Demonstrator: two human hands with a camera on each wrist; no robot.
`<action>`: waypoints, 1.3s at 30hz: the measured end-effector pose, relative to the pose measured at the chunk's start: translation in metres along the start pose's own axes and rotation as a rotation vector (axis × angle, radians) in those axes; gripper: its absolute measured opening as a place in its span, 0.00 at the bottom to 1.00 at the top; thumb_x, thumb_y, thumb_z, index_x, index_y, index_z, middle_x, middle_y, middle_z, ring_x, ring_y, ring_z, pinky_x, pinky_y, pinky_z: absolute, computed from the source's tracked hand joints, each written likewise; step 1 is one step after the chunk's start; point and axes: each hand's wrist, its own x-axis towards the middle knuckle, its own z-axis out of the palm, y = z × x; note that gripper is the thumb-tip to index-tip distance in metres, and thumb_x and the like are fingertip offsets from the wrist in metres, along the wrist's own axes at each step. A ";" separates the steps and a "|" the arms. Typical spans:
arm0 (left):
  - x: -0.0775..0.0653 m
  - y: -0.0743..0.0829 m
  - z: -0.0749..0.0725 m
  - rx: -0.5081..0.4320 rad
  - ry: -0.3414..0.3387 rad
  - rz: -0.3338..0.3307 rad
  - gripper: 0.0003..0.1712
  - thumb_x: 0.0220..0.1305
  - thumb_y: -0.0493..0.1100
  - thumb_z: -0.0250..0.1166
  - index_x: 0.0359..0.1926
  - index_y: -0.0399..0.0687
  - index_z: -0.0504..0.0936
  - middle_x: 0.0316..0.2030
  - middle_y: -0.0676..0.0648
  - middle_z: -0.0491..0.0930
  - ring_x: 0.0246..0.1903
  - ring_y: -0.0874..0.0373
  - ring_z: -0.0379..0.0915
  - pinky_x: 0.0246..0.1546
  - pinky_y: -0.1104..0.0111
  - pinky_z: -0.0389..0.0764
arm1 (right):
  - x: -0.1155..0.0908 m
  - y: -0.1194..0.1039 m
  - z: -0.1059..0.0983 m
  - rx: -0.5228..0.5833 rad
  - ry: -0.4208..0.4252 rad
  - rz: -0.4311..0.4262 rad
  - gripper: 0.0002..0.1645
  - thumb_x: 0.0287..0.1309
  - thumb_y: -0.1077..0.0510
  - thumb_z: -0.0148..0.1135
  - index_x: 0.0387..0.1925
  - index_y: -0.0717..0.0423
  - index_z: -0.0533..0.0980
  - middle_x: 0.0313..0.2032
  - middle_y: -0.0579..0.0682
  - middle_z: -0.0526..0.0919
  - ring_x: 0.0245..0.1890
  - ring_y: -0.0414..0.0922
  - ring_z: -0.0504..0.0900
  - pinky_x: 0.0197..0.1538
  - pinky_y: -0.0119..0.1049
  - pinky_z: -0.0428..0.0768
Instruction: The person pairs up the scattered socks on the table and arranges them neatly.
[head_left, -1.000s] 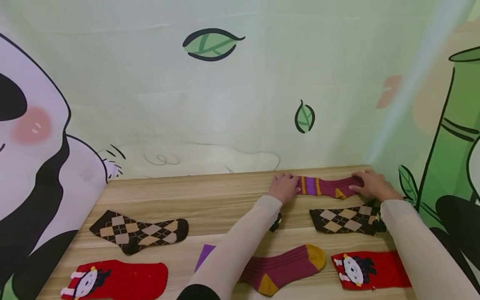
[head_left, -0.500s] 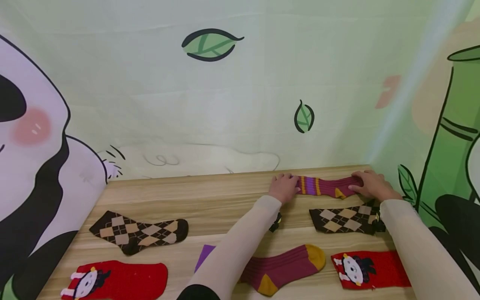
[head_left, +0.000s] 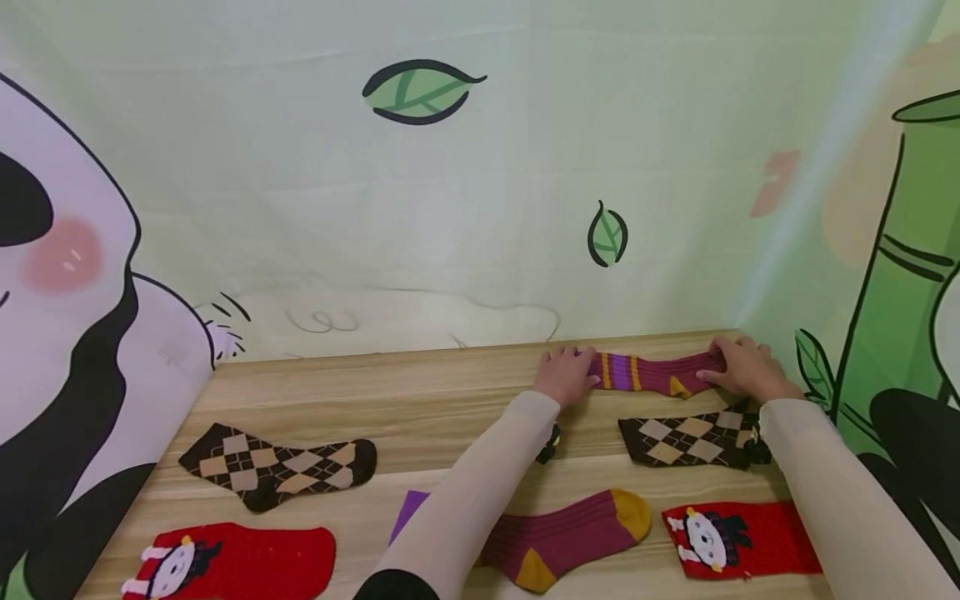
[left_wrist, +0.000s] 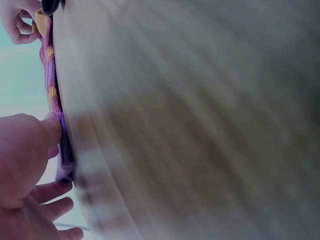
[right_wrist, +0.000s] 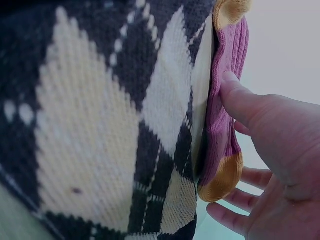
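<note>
A maroon sock [head_left: 656, 373] with purple and yellow stripes and a yellow heel lies flat along the table's back edge, in the head view. My left hand [head_left: 564, 375] rests at its striped cuff. In the left wrist view, the left thumb lies on the sock and the loosely spread fingers [left_wrist: 57, 207] reach past the cuff end. At the toe is my right hand [head_left: 748, 369]. The right wrist view shows its thumb on the maroon knit and relaxed fingers [right_wrist: 232, 217] beside the yellow toe [right_wrist: 222, 177]. An argyle sock [head_left: 690, 439] lies just in front, partly under the right wrist.
Another argyle sock [head_left: 277, 464] and a red sock [head_left: 262, 558] with a cartoon figure lie at left. A second maroon sock [head_left: 573, 533] is partly hidden by the left sleeve [head_left: 465, 500]. Another red sock [head_left: 765, 542] lies beneath the right forearm. A printed backdrop [head_left: 300, 208] borders the wooden table [head_left: 375, 392].
Both hands stay at the two ends of the maroon sock, with only tiny finger shifts. The socks keep their places.
</note>
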 end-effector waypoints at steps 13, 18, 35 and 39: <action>0.003 -0.001 0.003 0.049 0.064 0.051 0.23 0.75 0.58 0.59 0.63 0.53 0.79 0.62 0.51 0.76 0.63 0.55 0.72 0.66 0.57 0.70 | 0.001 -0.002 0.000 -0.097 0.000 0.043 0.37 0.68 0.44 0.65 0.56 0.76 0.72 0.51 0.74 0.75 0.45 0.71 0.69 0.41 0.64 0.74; 0.000 0.000 0.000 0.065 0.081 0.061 0.19 0.76 0.56 0.59 0.58 0.52 0.82 0.56 0.52 0.78 0.59 0.57 0.75 0.64 0.58 0.72 | 0.000 -0.001 -0.001 -0.102 0.012 0.040 0.36 0.70 0.47 0.63 0.61 0.76 0.70 0.55 0.75 0.72 0.50 0.75 0.69 0.44 0.66 0.74; -0.007 -0.006 -0.015 0.030 0.218 0.127 0.13 0.76 0.50 0.60 0.46 0.50 0.86 0.47 0.51 0.81 0.41 0.60 0.80 0.41 0.67 0.81 | -0.013 -0.006 -0.024 -0.034 0.107 -0.089 0.26 0.74 0.60 0.55 0.63 0.77 0.69 0.62 0.79 0.68 0.60 0.76 0.69 0.61 0.70 0.68; -0.011 -0.008 -0.018 0.036 0.254 0.140 0.12 0.76 0.50 0.61 0.46 0.50 0.87 0.47 0.51 0.82 0.43 0.60 0.81 0.42 0.67 0.82 | -0.018 -0.009 -0.027 -0.031 0.172 -0.128 0.22 0.74 0.63 0.53 0.60 0.77 0.72 0.58 0.78 0.72 0.57 0.75 0.73 0.58 0.69 0.72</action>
